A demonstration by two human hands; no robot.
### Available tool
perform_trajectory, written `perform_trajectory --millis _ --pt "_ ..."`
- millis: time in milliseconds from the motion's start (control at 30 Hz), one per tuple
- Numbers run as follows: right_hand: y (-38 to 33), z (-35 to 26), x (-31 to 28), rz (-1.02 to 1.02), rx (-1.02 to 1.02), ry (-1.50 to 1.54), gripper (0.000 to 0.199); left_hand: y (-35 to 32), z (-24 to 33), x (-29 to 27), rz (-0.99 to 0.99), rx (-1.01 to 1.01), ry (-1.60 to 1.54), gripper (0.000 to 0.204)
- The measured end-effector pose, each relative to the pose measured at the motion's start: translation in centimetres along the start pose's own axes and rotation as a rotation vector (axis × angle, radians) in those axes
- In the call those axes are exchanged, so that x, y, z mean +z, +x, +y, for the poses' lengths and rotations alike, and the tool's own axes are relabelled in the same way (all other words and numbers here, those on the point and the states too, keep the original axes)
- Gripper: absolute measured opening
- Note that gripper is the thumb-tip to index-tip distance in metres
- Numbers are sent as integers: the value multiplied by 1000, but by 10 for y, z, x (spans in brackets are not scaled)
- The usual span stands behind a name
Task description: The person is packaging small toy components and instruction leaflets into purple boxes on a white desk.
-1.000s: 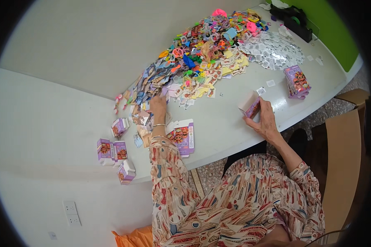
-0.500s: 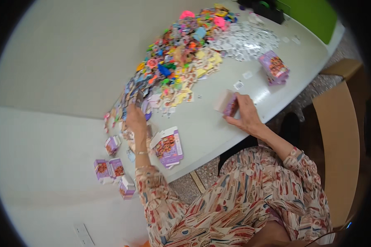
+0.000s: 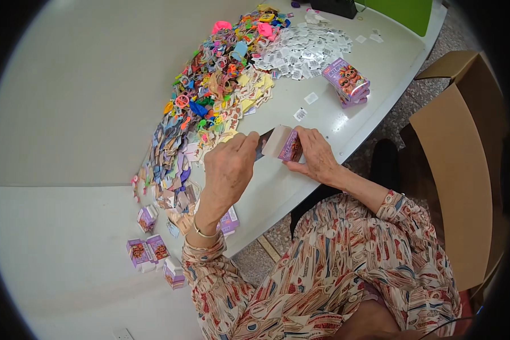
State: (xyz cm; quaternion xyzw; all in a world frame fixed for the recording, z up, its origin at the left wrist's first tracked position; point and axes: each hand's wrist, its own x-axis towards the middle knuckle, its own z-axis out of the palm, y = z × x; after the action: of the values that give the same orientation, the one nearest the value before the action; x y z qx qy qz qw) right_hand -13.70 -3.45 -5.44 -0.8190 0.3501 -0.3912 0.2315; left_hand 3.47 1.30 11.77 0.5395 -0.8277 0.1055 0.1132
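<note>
Both hands [image 3: 230,167] now at the box [image 3: 289,147]

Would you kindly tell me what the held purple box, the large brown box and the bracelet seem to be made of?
Held purple box: likely thin card, printed outside, with a plain pale flap.
Large brown box: probably cardboard, matt, with flat flaps.
Bracelet: possibly smooth metal, a thin pale band.

Smooth paperboard box [image 3: 290,146], glossy tabletop [image 3: 272,190], matt carton [image 3: 456,133]
</note>
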Motion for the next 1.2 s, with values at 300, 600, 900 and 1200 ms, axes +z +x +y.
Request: perform_trajectory --millis 300,600,900,1200 --pt "2 0 -3 -24 23 -11 80 11 -2 -26 87 -30 -45 18" --pt "1 0 -2 6 13 -19 80 35 9 10 -108 107 61 9" --pt "1 1 4 85 -18 31 80 20 28 71 58 -11 -100 19" --pt "2 0 6 35 -15 -74 83 -17 5 68 407 -138 -204 29"
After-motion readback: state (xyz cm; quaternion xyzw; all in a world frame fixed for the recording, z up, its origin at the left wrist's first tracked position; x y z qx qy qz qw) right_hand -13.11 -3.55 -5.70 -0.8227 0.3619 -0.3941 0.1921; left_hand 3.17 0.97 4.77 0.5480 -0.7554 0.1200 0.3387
